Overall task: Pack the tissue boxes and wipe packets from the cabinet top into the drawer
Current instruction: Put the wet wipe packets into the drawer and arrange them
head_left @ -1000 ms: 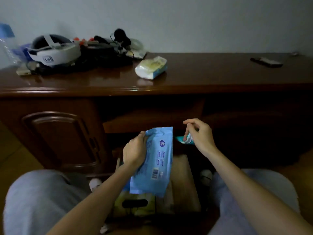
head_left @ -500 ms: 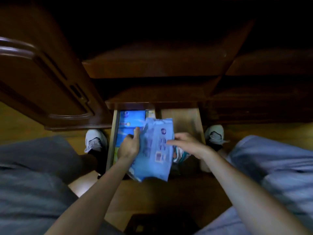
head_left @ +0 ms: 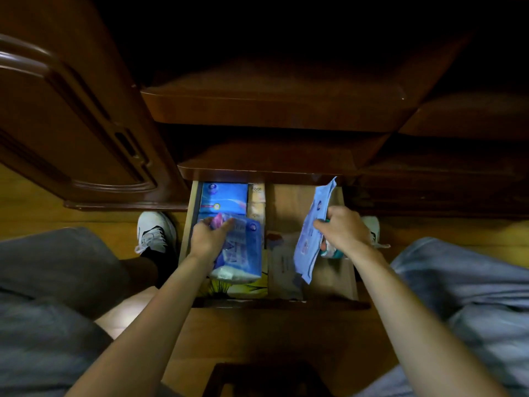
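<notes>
The bottom drawer (head_left: 350, 285) stands pulled out below me. My left hand (head_left: 207, 242) grips a blue tissue pack (head_left: 243, 253) over the drawer's left side, above a yellow tissue box (head_left: 252, 289). A blue box (head_left: 224, 197) and a beige pack (head_left: 257, 202) lie at the drawer's back. My right hand (head_left: 345, 229) holds a flat light-blue wipe packet (head_left: 312, 230) on edge over the drawer's right half, with a small teal packet (head_left: 329, 250) under the palm. A pale flat packet (head_left: 283, 265) lies on the drawer floor.
Two closed dark wooden drawer fronts (head_left: 272, 110) overhang the open one. A cabinet door (head_left: 71, 124) is on the left. My knees (head_left: 57, 282) and white shoes (head_left: 156, 232) flank the drawer on a wooden floor.
The view has dropped from the cabinet top to the drawer. The light-blue wipe packet passed from my left hand to my right hand and moved right. My left hand now grips a blue tissue pack.
</notes>
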The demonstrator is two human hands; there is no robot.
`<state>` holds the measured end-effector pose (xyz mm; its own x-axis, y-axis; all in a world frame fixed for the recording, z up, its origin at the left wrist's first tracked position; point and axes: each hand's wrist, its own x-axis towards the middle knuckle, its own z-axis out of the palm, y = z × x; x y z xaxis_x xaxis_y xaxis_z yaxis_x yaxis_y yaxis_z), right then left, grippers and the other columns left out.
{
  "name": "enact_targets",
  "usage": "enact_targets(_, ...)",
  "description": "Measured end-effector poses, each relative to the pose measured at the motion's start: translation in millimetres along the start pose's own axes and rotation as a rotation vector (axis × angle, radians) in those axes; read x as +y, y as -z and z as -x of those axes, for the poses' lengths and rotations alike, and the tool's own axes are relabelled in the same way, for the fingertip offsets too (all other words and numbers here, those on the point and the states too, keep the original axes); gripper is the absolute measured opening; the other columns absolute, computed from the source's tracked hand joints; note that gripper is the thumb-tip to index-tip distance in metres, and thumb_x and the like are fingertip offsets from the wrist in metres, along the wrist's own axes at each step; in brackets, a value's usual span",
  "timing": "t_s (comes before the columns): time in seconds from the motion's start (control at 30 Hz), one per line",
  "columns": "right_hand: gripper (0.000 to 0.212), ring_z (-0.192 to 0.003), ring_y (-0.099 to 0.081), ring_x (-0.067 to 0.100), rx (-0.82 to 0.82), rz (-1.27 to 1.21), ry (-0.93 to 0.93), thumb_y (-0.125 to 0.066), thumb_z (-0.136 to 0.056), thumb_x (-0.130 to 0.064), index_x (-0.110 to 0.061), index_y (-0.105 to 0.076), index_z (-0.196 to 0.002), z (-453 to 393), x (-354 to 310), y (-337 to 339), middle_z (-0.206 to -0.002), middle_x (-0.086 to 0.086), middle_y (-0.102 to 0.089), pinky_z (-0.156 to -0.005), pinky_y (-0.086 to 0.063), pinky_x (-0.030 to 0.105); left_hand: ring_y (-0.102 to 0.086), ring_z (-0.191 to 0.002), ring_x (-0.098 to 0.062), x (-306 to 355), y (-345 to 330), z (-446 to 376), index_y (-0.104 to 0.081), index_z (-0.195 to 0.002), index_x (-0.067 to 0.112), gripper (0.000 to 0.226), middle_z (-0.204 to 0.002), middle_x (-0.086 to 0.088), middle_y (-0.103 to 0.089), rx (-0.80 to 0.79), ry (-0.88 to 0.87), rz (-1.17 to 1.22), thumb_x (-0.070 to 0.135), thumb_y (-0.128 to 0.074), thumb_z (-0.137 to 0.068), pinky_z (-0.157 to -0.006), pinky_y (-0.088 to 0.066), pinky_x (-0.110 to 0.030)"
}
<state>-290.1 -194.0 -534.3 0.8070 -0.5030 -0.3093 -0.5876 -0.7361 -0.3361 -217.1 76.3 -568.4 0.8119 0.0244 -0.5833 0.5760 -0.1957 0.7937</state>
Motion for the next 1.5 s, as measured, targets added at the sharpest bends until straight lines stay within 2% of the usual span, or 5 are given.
enact_targets(0.43,0.034,-0.120,-0.053,0.002,-0.585,-0.432,0.333,-0.062,-0.094,-0.003,-0.020,-0.075,-0.120,40,-41,-11,-0.127,-0.010,-0.062,-0.089,-0.039,0.000,-0.069,-0.103,-0.036,-10,-29,30,-0.073,-0.104,0.002,0.046,-0.104,-0.016,-0.076,-0.408,0.050,0.080,0.044,-0.073,-0.086,-0.090,-0.056,-0.044)
enact_targets(0.63,0.036,-0.104,-0.060,0.000,-0.268,-0.505,0.143,-0.080,-0.085,-0.030,-0.026,-0.065,-0.117,28,-26,-11,-0.112,-0.017,-0.065,-0.093,-0.050,0.024,-0.072,-0.088,-0.032,-7,-20,25,-0.065,-0.095,-0.007,0.036,-0.099,-0.021,-0.074,-0.497,-0.140,-0.026,0.029,-0.067,-0.095,-0.073,-0.060,-0.046)
enact_targets(0.83,0.037,-0.105,-0.072,0.014,-0.823,-0.552,-0.046,-0.076,-0.086,-0.042,-0.020,-0.073,-0.116,23,3,-25,-0.110,-0.004,-0.078,-0.104,-0.052,0.041,-0.061,-0.077,-0.030,5,-11,17,-0.065,-0.099,-0.006,0.047,-0.089,-0.014,-0.066,-0.378,-0.213,0.017,0.039,-0.072,-0.090,-0.074,-0.050,-0.043)
enact_targets(1.13,0.024,-0.043,-0.068,0.017,-0.359,-0.910,-0.442,-0.059,-0.100,-0.007,-0.005,-0.064,-0.124,-33,17,-33,-0.075,0.010,-0.076,-0.036,-0.052,0.026,-0.070,-0.099,-0.039,-12,-2,5,-0.073,-0.103,0.024,0.014,-0.101,-0.024,-0.069,-0.116,-0.120,0.081,0.015,-0.069,-0.094,-0.091,-0.056,-0.057)
enact_targets(1.5,0.030,-0.088,-0.061,0.023,-0.137,-0.660,-0.354,-0.058,-0.101,-0.020,-0.004,-0.068,-0.124,-116,11,-91,-0.114,0.019,-0.069,-0.075,-0.045,0.030,-0.073,-0.099,-0.024,-13,0,6,-0.075,-0.106,0.020,0.015,-0.115,-0.006,-0.072,-0.102,-0.042,0.106,0.016,-0.069,-0.093,-0.077,-0.062,-0.038)
